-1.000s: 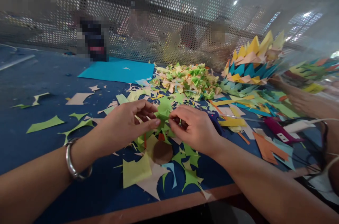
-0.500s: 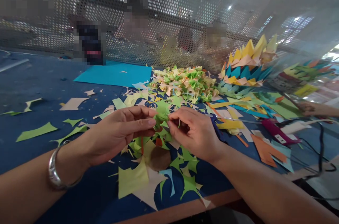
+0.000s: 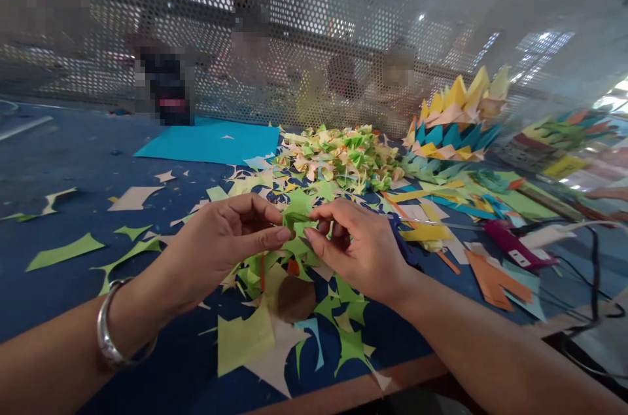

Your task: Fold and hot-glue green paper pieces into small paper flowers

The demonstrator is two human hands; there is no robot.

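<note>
A small folded piece of green paper [image 3: 296,215] is held up between my two hands, over the scraps in the middle of the table. My left hand [image 3: 230,232], with a silver bangle [image 3: 110,330] at the wrist, pinches its left side between thumb and fingers. On the other side my right hand [image 3: 350,241] has thumb and forefinger closed at the paper's right edge. Below them lie green and cream offcuts [image 3: 245,340] and a round brown piece [image 3: 294,297]. Dark-handled scissors [image 3: 405,241] are partly hidden behind my right hand.
Beyond my hands is a heap of small folded papers [image 3: 343,156]. A blue sheet [image 3: 206,143] lies at back left. Layered paper crowns [image 3: 456,124] stand at back right. A purple power strip [image 3: 520,246] with cables sits at right, near another person's hand [image 3: 606,202].
The green paper has shifted slightly in my fingers, and my left thumb and fingers have spread a little more around it. At the right edge the other person's hand has moved back.
</note>
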